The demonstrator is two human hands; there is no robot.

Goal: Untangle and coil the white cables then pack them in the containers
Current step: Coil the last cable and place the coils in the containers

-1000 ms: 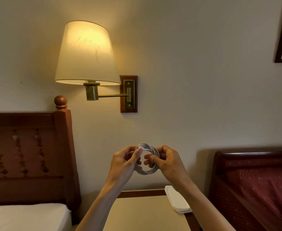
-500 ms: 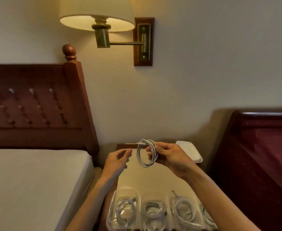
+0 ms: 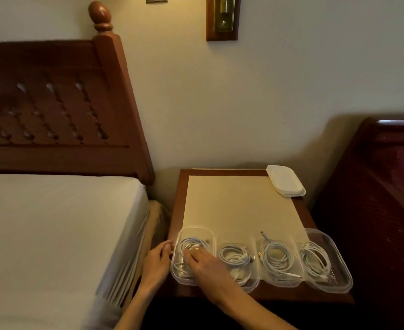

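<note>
Step in hand: packing, as I judge it; the right hand (image 3: 203,263) reaches into the leftmost container (image 3: 176,270) and lays a coiled white cable (image 3: 191,244) inside it.
Right hand grip: fingers lie down over the coil inside the container; whether they pinch the cable or only press it flat, I cannot tell, since motion blur hides the fingertips.
Left hand: the left hand (image 3: 158,260) rests against the container's left wall with fingers loosely curled at the rim, seemingly steadying it; a firm grip on the rim cannot be confirmed.
Task's thing: the coil sits in the leftmost of four clear containers lined along the near edge of the nightstand (image 3: 239,210).
Other containers: the second container (image 3: 253,285), third container (image 3: 294,281) and rightmost container (image 3: 339,265) each hold a coiled white cable.
Lids: a stack of white lids (image 3: 285,181) lies at the far right corner of the nightstand, well apart from the containers.
Progress: all four containers appear filled, so coiling looks about finished.
Next move calls for: letting go gently so the coil does not spring over the rim, then probably fetching the lids, if closing is wanted.
</note>
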